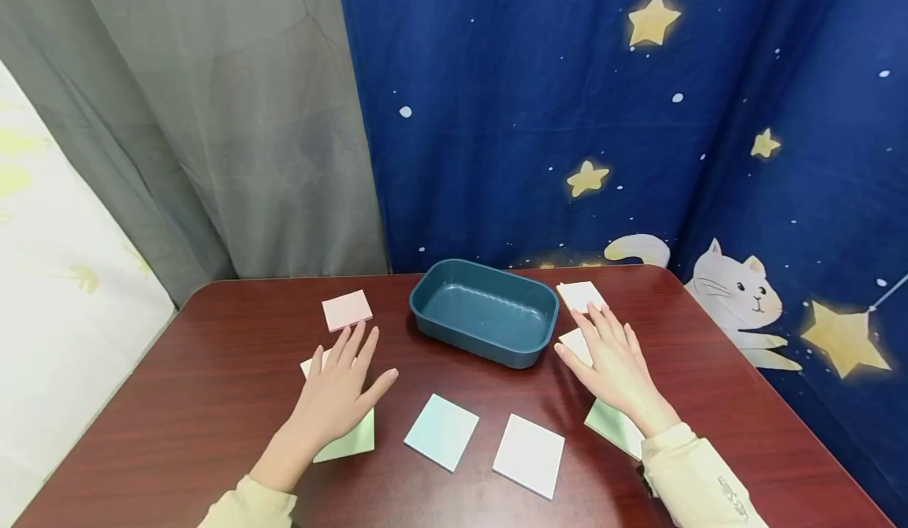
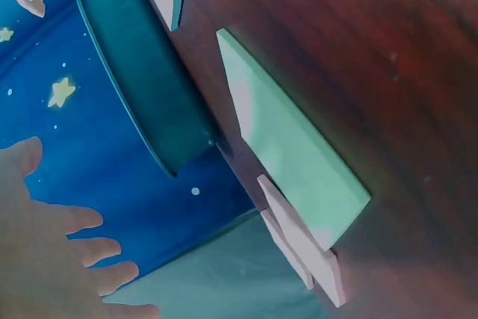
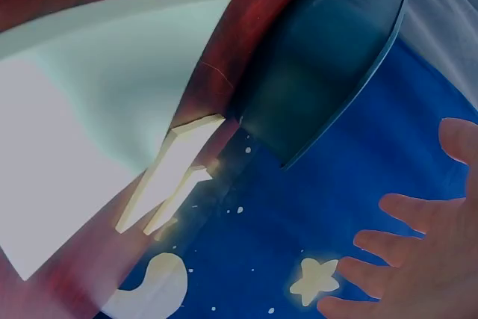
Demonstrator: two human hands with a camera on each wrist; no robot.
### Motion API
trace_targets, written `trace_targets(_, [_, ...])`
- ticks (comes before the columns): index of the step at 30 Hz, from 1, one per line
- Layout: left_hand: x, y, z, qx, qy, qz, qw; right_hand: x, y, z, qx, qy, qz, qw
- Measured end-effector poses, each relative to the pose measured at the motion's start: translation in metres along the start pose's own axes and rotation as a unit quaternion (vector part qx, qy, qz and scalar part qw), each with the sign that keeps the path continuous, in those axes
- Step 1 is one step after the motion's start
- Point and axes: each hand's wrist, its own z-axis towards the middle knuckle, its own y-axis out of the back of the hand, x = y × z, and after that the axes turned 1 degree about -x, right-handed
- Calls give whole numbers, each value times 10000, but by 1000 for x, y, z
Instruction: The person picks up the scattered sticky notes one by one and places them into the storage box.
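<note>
My left hand (image 1: 332,392) hovers with spread fingers over the left part of the table, holding nothing. Below and around it lie a green sticky note pad (image 1: 352,440), a partly covered pale pad (image 1: 307,367) and a pink pad (image 1: 347,310). Fingers apart and nothing in its grasp, my right hand (image 1: 615,364) is over the right side. Its fingertips overlap two cream pads, a far one (image 1: 578,295) and a nearer one (image 1: 576,345), in the head view. Partly behind its wrist is a pale green pad (image 1: 614,427). Between the hands stands a dark teal rectangular bin (image 1: 485,307).
A light blue pad (image 1: 442,432) and a white pad (image 1: 529,455) lie in front of the bin on the reddish-brown table (image 1: 177,402). Behind the far table edge hang a grey curtain (image 1: 248,118) and a blue starry curtain (image 1: 496,118).
</note>
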Motion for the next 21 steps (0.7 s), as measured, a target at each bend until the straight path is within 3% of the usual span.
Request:
trace_targets(6, [-1,4,17,91,-135,170,9997,1,4,10,79,32,-60,9999])
trace_targets(16, [-2,5,73,589,-199,255,9977,5,2,36,55,132,-246,9996])
trace_targets(21, [-3,-2,92,838,-284,354,9954,4,-4,42,180,16,-336,9993])
